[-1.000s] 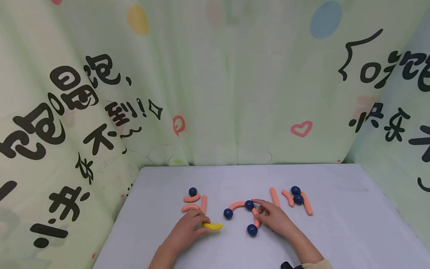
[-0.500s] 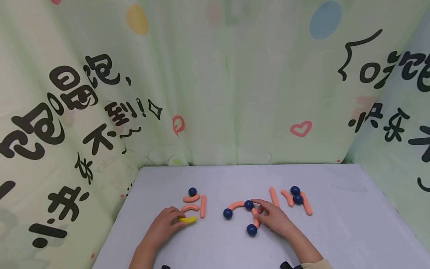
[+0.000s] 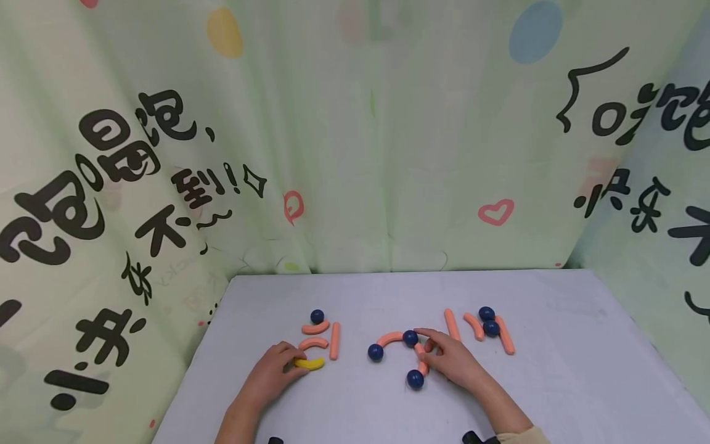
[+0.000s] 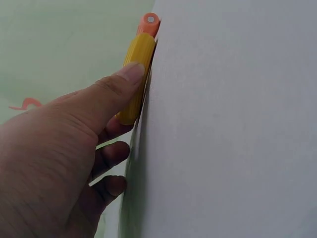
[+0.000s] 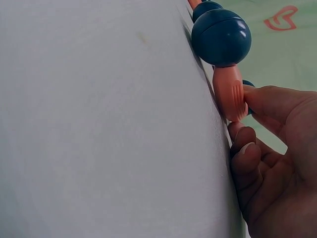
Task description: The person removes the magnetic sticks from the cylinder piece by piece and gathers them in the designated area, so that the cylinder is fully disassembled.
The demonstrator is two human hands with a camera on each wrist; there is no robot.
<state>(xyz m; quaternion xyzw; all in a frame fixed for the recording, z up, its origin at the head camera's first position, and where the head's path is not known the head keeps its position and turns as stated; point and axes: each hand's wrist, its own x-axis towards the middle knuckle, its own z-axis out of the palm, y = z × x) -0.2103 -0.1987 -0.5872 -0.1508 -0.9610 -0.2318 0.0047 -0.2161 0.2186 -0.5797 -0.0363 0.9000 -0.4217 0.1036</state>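
My left hand (image 3: pixel 275 372) pinches a curved yellow magnetic stick (image 3: pixel 312 364) between thumb and fingers, just over or on the tabletop. In the left wrist view the thumb lies along the yellow stick (image 4: pixel 136 54), and an orange stick (image 4: pixel 150 23) with a silvery round end shows behind it. Over at the centre, my right hand (image 3: pixel 455 361) holds a curved orange magnetic stick (image 3: pixel 421 356) between two blue balls; a fingertip reaches the upper ball (image 3: pixel 410 338). From the right wrist, the thumb presses the orange stick (image 5: pixel 229 94) below a blue ball (image 5: pixel 221 37).
Ahead of my left hand lie two curved orange sticks, the nearer one (image 3: pixel 314 343), a straight one (image 3: pixel 334 341) and a blue ball (image 3: pixel 317 316). At the right are more orange sticks (image 3: pixel 505 335) and two blue balls (image 3: pixel 490 328). A printed curtain (image 3: pixel 344 154) borders the white table (image 3: pixel 366 296).
My left hand has carried the yellow stick leftward and slightly away from me, then stayed almost still over the last half second. The right hand keeps its place on the ball-and-stick chain.
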